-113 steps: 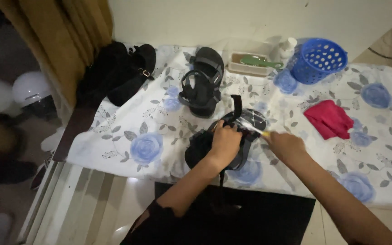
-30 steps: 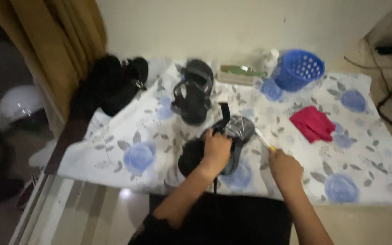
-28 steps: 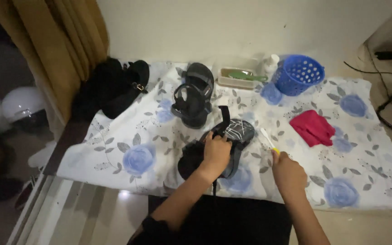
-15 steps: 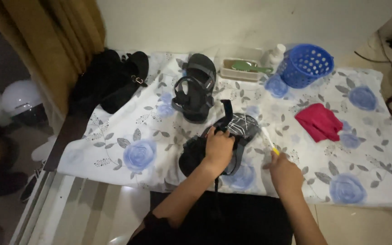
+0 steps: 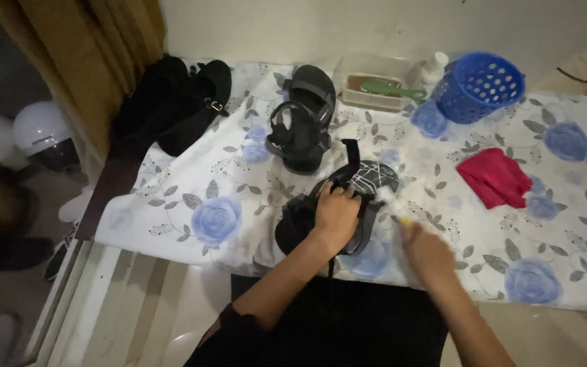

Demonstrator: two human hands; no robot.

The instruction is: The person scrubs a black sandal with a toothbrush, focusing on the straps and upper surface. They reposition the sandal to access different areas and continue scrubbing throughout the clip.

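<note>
Since the earlier frame, right hand (image 5: 428,250) has drawn back, gripping a small brush (image 5: 390,202); left hand (image 5: 335,214) clamps the black sandal (image 5: 338,207) near the red cloth (image 5: 496,178). Loose grip risks slippage.

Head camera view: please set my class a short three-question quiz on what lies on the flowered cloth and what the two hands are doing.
1. True or false: the left hand rests on the black sandal nearest the person.
2. Which lies nearest the red cloth? A) blue basket B) white helmet C) black shoes
3. Fill in: the right hand holds a small ____ with a yellow handle, its tip at the sandal.

Key: 1 true. 2 A. 3 brush (blurred, but it looks like a toothbrush).
</note>
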